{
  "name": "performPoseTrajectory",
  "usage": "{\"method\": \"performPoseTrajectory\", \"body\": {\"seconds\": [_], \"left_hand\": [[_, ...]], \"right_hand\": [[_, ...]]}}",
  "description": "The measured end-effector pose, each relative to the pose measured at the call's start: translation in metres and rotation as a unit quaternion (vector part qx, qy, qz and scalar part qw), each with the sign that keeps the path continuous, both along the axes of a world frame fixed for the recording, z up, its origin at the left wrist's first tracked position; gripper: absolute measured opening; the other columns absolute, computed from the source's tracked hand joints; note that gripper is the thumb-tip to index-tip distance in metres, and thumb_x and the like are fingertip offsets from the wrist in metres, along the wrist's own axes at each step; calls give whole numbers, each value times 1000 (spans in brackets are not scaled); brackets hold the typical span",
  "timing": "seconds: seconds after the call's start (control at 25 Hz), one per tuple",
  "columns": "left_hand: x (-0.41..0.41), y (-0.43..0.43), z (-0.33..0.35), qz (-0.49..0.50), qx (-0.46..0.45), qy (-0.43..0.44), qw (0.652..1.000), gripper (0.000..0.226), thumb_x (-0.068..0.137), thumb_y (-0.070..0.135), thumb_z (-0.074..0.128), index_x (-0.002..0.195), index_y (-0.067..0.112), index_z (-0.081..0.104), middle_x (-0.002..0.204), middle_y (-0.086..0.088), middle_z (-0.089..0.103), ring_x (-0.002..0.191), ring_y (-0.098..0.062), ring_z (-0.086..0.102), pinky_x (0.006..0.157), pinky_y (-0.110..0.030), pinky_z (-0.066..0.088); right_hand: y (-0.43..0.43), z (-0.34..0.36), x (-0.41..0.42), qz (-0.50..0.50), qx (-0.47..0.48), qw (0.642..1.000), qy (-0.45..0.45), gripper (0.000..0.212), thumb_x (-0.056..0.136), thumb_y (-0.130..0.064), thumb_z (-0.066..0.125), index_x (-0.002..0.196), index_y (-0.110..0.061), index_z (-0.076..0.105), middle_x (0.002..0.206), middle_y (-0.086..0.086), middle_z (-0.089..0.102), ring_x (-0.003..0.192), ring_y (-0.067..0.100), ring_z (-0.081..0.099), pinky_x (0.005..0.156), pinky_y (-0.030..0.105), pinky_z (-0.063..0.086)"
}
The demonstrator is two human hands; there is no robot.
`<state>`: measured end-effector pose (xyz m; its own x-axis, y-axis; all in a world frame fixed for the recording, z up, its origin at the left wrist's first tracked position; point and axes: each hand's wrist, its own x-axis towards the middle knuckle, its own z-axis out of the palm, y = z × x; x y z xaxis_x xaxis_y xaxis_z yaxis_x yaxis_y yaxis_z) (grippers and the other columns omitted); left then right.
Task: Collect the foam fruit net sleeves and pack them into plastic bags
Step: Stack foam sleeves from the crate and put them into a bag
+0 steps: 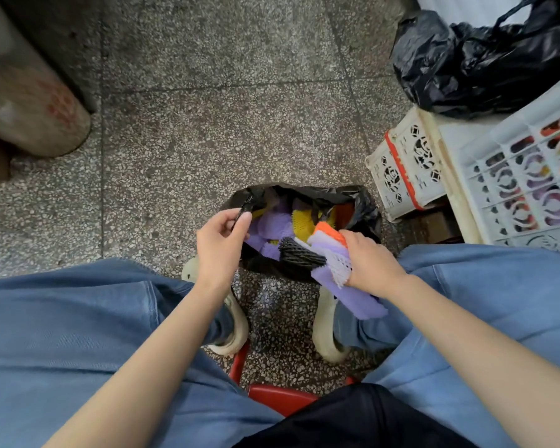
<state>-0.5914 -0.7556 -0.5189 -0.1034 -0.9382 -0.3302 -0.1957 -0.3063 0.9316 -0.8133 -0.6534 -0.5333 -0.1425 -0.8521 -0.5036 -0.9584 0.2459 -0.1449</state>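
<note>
Presently held: right hand [370,263] grips a bundle [328,258] of purple, white and orange pieces plus one black mesh roll; its fingers curl round the near part and the far ends reach over the bag's mouth.
Other hold: left hand [220,245] pinches the rim of the bag [364,205] between thumb and fingers, which holds the mouth open.
Bag: black plastic film, standing on the floor [207,124] just ahead of the shoes [324,331], mouth upward.
Contents: loose sleeves [272,223], purple and yellow, heaped close to the rim.
Stock left: more coloured pieces show through the slots of the crate [514,176] on the right; the number cannot be told.
Weight: judged very light, so one hand carries many.
Stiffness: soft, springy foam net. It squashes under a grip and is likely to spring back, so pieces may fan out or rise out of a full bag.
Surface: open mesh, probably not slippery. Pieces are likely to snag on one another.
Fragility: judged low, though it could tear if stretched hard.
Where to hold: round the bundle's middle, squeezed flat, rather than by one end. The bag's film looks limp, so take it by the rim or handle and keep it spread.
Also present: second bag [482,59] beyond the crate; small crate [404,169] beside it; red stool [278,396] under the person.
</note>
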Motion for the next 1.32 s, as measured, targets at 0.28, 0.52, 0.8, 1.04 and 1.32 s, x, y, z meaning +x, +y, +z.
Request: {"method": "performPoseTrajectory", "body": {"seconds": [0.28, 0.52, 0.8, 1.04, 1.32], "left_hand": [[6, -1, -11, 61, 47, 22, 997, 7, 95, 16, 54, 90, 17, 59, 78, -9, 53, 56, 4, 56, 58, -23, 38], [13, -20, -13, 119, 47, 37, 991, 9, 98, 15, 48, 96, 16, 57, 74, -1, 52, 57, 4, 56, 59, -28, 41], [15, -25, -14, 134, 79, 64, 986, 13, 99, 10, 46, 108, 9, 56, 72, 0, 50, 58, 0, 55, 67, -33, 53], [11, -22, -6, 91, 29, 5, 995, 18, 97, 9, 49, 94, 24, 58, 72, -1, 55, 62, -7, 59, 60, -21, 51], [-5, -17, -12, 13, -9, -53, 998, 12, 95, 10, 53, 96, 20, 59, 72, -1, 58, 67, -16, 61, 69, -30, 54]], "right_hand": [[-68, 13, 44, -160, -211, 949, -170, 94, 67, -31, 81, 142, -11, 26, 135, 9, 44, 120, 27, 46, 91, 38, 43], [-75, -19, 66, -79, -193, 960, -186, 90, 69, -24, 81, 141, -3, 30, 136, 15, 45, 124, 30, 43, 100, 31, 32], [-80, -54, 69, 43, -62, 997, -23, 84, 80, -38, 70, 144, -10, 22, 142, 9, 35, 134, 26, 30, 115, 38, 12], [-107, -74, 66, 95, -9, 995, 31, 66, 94, -34, 51, 148, -15, 18, 150, 9, 26, 140, 28, 21, 114, 41, 17], [-69, -31, 43, 83, -46, 990, -103, 79, 87, -33, 63, 148, -12, 18, 155, 6, 19, 143, 21, 17, 114, 29, 14]]}}
